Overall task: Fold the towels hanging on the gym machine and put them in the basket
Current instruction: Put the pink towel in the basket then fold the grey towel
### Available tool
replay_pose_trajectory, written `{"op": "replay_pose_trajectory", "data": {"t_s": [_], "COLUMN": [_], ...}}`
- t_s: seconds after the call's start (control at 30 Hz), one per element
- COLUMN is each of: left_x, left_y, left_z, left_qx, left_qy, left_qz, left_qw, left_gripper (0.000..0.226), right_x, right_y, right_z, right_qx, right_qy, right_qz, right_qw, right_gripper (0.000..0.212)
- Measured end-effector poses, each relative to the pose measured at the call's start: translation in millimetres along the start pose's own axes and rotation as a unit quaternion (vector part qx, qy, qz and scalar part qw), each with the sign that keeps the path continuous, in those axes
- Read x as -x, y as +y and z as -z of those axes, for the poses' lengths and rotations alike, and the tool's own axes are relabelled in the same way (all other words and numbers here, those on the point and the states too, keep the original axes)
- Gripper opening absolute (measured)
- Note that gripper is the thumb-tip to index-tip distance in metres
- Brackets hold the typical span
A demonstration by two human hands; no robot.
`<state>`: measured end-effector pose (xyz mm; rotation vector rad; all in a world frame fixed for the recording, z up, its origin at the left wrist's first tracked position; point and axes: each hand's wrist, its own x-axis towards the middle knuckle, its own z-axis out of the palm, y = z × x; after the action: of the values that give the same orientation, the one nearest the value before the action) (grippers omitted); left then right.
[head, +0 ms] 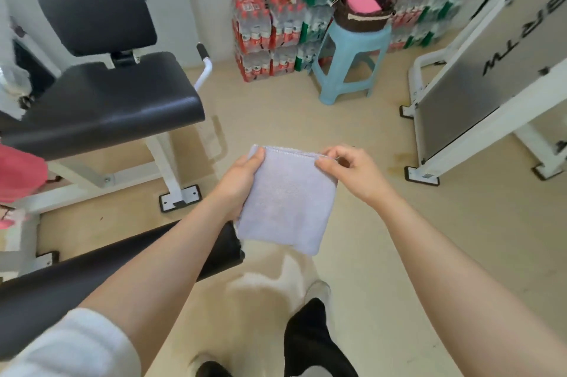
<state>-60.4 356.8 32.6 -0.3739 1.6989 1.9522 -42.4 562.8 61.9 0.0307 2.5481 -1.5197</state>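
A pale lilac towel point(285, 201), folded into a small square, hangs in front of me above the floor. My left hand point(242, 180) grips its left edge, thumb on top. My right hand point(346, 171) pinches the top right corner. The dark brown basket point(362, 19) stands on a light blue stool point(346, 66) at the back, with a folded pink towel point(363, 2) inside. Another pink towel point(18, 174) hangs at the left edge on the gym machine point(101, 100), partly cut off by the frame.
Packs of bottled water point(270, 33) are stacked against the back wall behind the stool. A white machine frame with a grey panel point(478, 70) stands on the right. A black padded bar point(122, 266) crosses low left. Beige floor lies between me and the stool.
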Motion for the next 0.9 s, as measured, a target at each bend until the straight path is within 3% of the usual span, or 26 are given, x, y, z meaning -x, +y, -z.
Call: {"op": "replay_pose_trajectory", "data": {"t_s": [0.07, 0.17, 0.23, 0.33, 0.43, 0.57, 0.67, 0.8, 0.9], "left_x": [-22.0, -55.1, -73.6, -98.6, -128.7, -171.4, -214.7, -281.2, -332.4], "left_y": [13.2, 29.6, 38.2, 46.8, 64.4, 94.4, 113.6, 138.4, 168.5], "left_z": [-39.8, -100.4, -136.2, -171.9, -192.8, -216.8, -229.1, -241.8, -247.7], "left_qx": [0.025, 0.048, 0.076, 0.113, 0.135, 0.135, 0.119, -0.039, -0.085], "left_qy": [-0.002, -0.024, -0.017, -0.004, 0.003, -0.014, -0.026, -0.035, -0.054], "left_qz": [0.006, 0.013, 0.030, 0.075, 0.112, 0.147, 0.122, 0.069, 0.056], "left_qw": [1.000, 0.998, 0.996, 0.991, 0.984, 0.980, 0.985, 0.996, 0.993], "left_gripper": [0.033, 0.043, 0.048, 0.031, 0.035, 0.041, 0.038, 0.042, 0.042], "right_x": [-9.7, -22.1, -36.1, -54.1, -71.3, -103.2, -146.1, -224.3, -292.3], "right_y": [16.0, 37.1, 47.1, 61.1, 73.2, 80.5, 88.6, 101.1, 99.2], "right_z": [41.5, 98.7, 126.8, 154.9, 174.8, 195.3, 216.2, 252.7, 278.0], "right_qx": [0.013, -0.084, -0.189, -0.297, -0.383, -0.399, -0.405, -0.421, -0.428], "right_qy": [-0.069, -0.127, -0.076, 0.018, 0.023, -0.009, 0.032, 0.079, 0.099], "right_qz": [-0.033, -0.124, -0.165, -0.216, -0.230, -0.293, -0.291, -0.293, -0.306], "right_qw": [0.997, 0.981, 0.965, 0.930, 0.894, 0.869, 0.866, 0.854, 0.844], "right_gripper": [0.042, 0.040, 0.031, 0.027, 0.032, 0.032, 0.028, 0.033, 0.039]}}
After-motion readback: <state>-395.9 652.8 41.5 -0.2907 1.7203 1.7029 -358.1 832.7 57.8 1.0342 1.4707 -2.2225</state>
